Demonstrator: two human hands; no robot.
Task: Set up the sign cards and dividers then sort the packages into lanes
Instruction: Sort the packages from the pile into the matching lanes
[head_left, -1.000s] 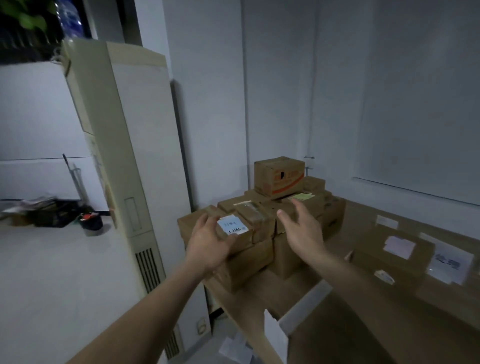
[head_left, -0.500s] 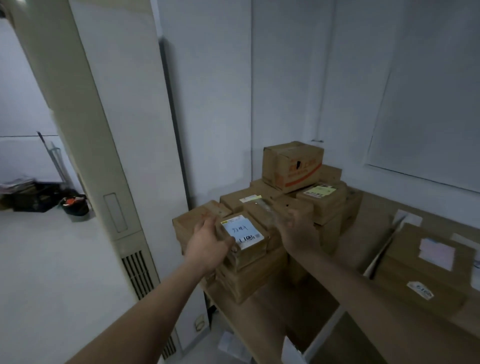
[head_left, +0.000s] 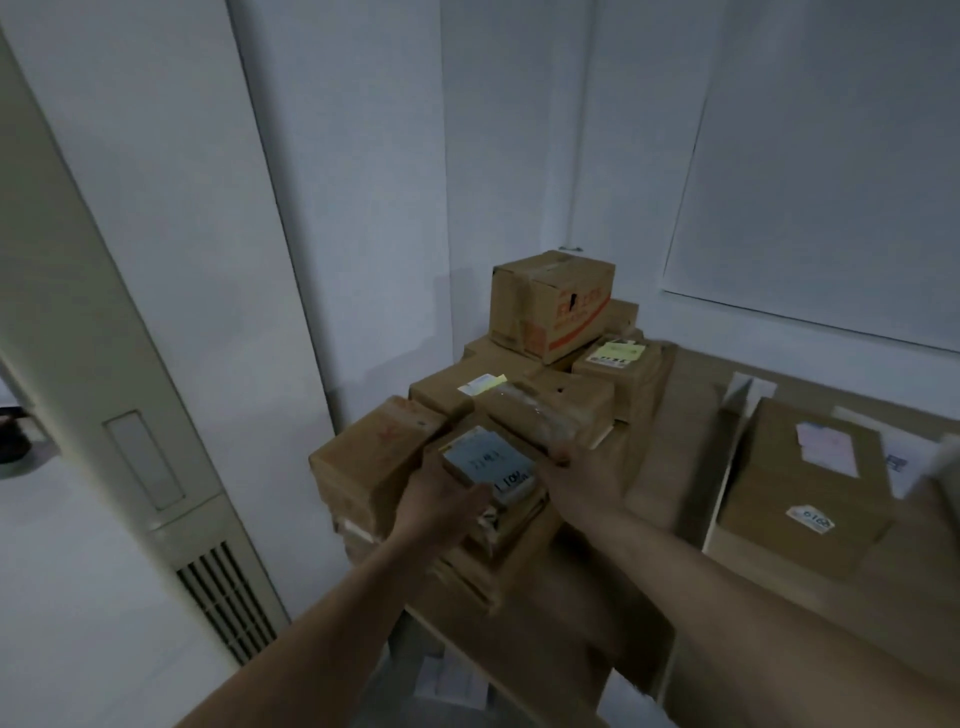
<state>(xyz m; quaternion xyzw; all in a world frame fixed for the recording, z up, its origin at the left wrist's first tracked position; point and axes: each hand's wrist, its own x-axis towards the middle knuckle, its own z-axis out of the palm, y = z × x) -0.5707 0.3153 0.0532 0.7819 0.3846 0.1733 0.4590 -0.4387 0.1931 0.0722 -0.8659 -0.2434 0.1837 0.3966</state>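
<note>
A pile of brown cardboard packages (head_left: 519, 395) fills the table's left corner. The front one is a small box with a white handwritten label (head_left: 488, 465). My left hand (head_left: 441, 506) grips its near left side, thumb by the label. My right hand (head_left: 582, 480) holds its right side, fingers curled around the far edge. A larger box with red print (head_left: 553, 304) tops the pile. A white divider strip (head_left: 730, 452) runs along the table to the right of the pile. Beyond it lies a flat package with a pink note (head_left: 800, 483).
A tall cream floor-standing air conditioner (head_left: 114, 395) stands left of the wooden table (head_left: 691, 374). White walls close in behind the pile. A white sign sheet (head_left: 906, 462) lies at the far right. Papers lie on the floor under the table edge (head_left: 452, 680).
Both hands went from hovering spread over the pile to closing on the labelled box. The view moved closer and turned right.
</note>
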